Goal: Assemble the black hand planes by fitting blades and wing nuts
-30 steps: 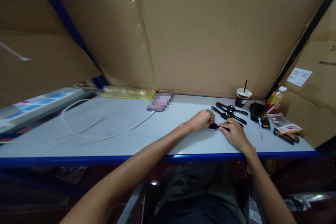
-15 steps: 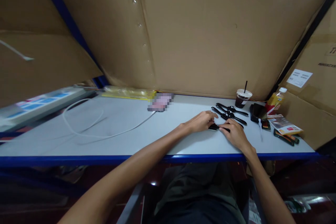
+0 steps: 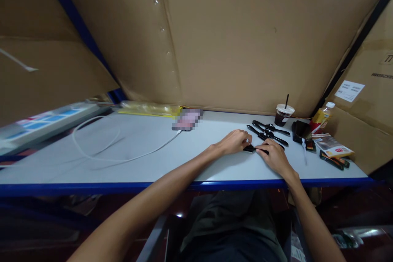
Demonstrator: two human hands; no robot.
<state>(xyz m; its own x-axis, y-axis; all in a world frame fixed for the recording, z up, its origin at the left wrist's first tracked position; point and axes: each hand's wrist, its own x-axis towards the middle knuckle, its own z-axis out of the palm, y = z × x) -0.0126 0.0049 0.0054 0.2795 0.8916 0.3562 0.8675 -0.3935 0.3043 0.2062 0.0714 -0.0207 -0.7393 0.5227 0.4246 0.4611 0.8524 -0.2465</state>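
Both my hands are closed on one black spokeshave (image 3: pixel 249 148) low over the table, much of it hidden by the fingers. My left hand (image 3: pixel 238 141) pinches at its left part with curled fingers. On the other side, my right hand (image 3: pixel 272 153) grips its right end, thumb pointing left along it. Just behind the hands lie more black spokeshaves (image 3: pixel 267 134), side by side, their long handles slanting and small shiny parts at their middles.
Right of my hands are a lidded drink cup (image 3: pixel 283 115) with a straw, a black phone-like object (image 3: pixel 302 131), a yellow bottle (image 3: pixel 322 118) and a printed packet (image 3: pixel 333 146). Leftward, a white cable (image 3: pixel 138 158) runs to a blurred-out phone (image 3: pixel 187 119). Cardboard (image 3: pixel 221 41) walls the back.
My hands stay almost in the same place, with only slight finger movement around the black spokeshave. The camera view has shifted very slightly.
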